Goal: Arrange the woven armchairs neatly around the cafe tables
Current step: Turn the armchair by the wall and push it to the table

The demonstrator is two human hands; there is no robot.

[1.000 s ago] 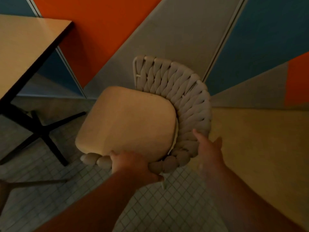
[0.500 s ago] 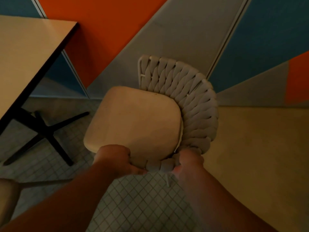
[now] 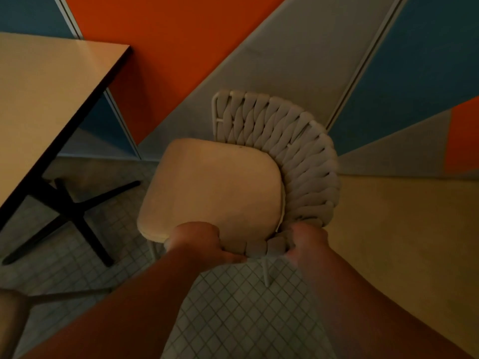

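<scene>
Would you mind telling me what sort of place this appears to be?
Most likely a cafe or casual eatery: a pedestal table on a black cross base, a woven armchair with a seat cushion, a boldly painted wall and small-tiled floor.

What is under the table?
Under the table you can see its black cross-shaped base standing on the small-tiled floor. The tabletop hides the upper post and whatever floor lies beneath it further left.

The single head camera is looking steeply down and forward from close above the woven armchair (image 3: pixel 280 161), taking in the desk (image 3: pixel 51 99) at upper left, tiled floor (image 3: pixel 233 307) below and the painted wall (image 3: pixel 181 35) ahead.
</scene>
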